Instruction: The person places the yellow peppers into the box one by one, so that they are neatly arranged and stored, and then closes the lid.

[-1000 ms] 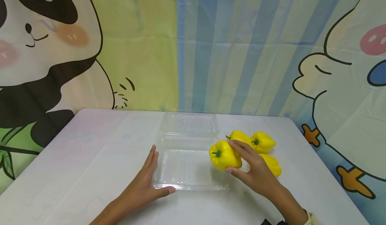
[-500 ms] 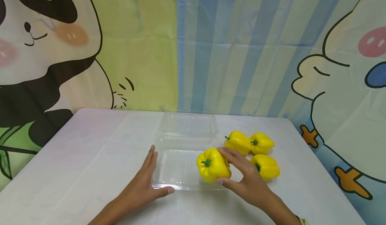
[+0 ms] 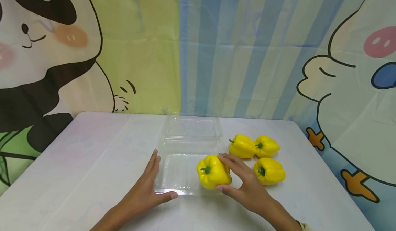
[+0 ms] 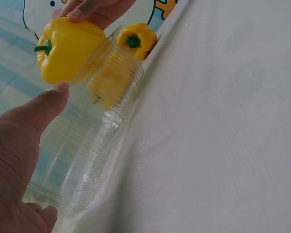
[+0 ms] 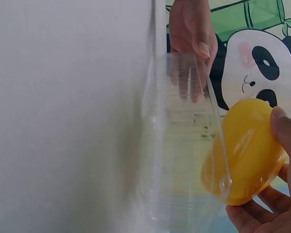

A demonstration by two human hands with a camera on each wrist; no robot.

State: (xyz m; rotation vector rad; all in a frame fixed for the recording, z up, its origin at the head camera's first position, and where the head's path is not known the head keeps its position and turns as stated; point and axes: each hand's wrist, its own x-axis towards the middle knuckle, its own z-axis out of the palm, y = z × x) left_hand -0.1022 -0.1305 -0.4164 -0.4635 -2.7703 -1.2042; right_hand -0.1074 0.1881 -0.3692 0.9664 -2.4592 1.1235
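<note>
My right hand (image 3: 244,184) pinches a yellow bell pepper (image 3: 213,173), thumb below and fingers above, its green stem facing left. The pepper hangs over the right part of a clear plastic clamshell box (image 3: 176,176), whose lid (image 3: 194,127) lies folded back behind it. In the right wrist view the pepper (image 5: 250,148) overlaps the box's rim. My left hand (image 3: 148,186) rests at the box's left front corner with straight fingers along the side and the thumb along the front edge. The left wrist view shows that thumb (image 4: 51,104) near the box's rim.
Several more yellow bell peppers lie on the white-covered table right of the box: one at the back left (image 3: 242,146), one beside it (image 3: 267,146) and one nearer the front (image 3: 269,171). A cartoon-printed curtain (image 3: 148,52) stands behind the table.
My right hand has carried the bell pepper left and slightly toward me, from beside the other peppers to over the box's right part. The left hand has stayed at the box's corner.
</note>
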